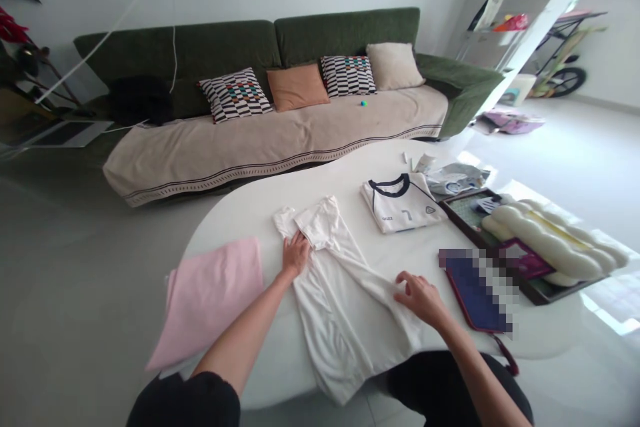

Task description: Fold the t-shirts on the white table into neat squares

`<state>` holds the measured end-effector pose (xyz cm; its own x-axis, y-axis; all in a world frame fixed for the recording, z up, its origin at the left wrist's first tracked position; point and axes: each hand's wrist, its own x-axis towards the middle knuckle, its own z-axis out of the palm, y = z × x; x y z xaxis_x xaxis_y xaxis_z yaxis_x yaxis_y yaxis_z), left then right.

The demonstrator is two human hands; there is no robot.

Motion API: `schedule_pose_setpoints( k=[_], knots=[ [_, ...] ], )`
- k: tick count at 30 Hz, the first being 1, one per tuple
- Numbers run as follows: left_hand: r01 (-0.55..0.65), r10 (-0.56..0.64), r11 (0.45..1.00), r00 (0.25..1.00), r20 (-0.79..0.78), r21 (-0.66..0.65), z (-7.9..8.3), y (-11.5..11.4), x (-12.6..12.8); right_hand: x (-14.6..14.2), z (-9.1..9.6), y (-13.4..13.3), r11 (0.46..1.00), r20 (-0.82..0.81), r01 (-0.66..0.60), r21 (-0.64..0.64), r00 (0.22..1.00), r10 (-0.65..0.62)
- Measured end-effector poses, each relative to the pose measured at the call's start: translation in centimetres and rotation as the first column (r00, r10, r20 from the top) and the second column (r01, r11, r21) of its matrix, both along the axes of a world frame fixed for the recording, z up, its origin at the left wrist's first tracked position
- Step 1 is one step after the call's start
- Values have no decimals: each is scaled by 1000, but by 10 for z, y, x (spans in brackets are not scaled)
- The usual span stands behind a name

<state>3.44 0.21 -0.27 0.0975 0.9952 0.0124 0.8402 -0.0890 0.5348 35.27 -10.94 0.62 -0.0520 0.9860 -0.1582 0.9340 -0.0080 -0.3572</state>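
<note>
A white T-shirt lies partly folded lengthwise on the white table. My left hand presses flat on the shirt near its sleeve and collar end, fingers stretched out. My right hand rests on the shirt's right folded edge with fingers curled, pinching the cloth. A folded white jersey with a dark collar lies beyond my right hand. A pink folded cloth hangs at the table's left edge.
A dark tray with a cream padded item sits at the right, a blue pouch beside it. Small papers and packets lie at the far right. A green sofa with cushions stands behind the table.
</note>
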Motion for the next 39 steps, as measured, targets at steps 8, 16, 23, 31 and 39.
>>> schedule_pose_setpoints(
  k=[8, 16, 23, 31, 39],
  knots=[
    [-258, 295, 939, 944, 147, -225, 22, 42, 0, -22, 39, -37, 969, -106, -148, 196, 980, 171],
    [-458, 469, 866, 883, 8, -201, 21, 45, 5, -67, 44, -112, 830, -186, -547, 106, 809, 557],
    [-428, 422, 903, 900, -110, -34, 36, 43, 14, -62, 37, -73, 927, -261, -277, 253, 903, 341],
    [24, -20, 1000, 969, -247, 11, 15, 54, 76, -93, -6, -55, 894, 5, -395, 213, 915, 403],
    [-14, 14, 1000, 965, -262, 1, -4, 73, 76, -81, -58, -123, 889, 138, -333, 315, 942, 305]
  ],
)
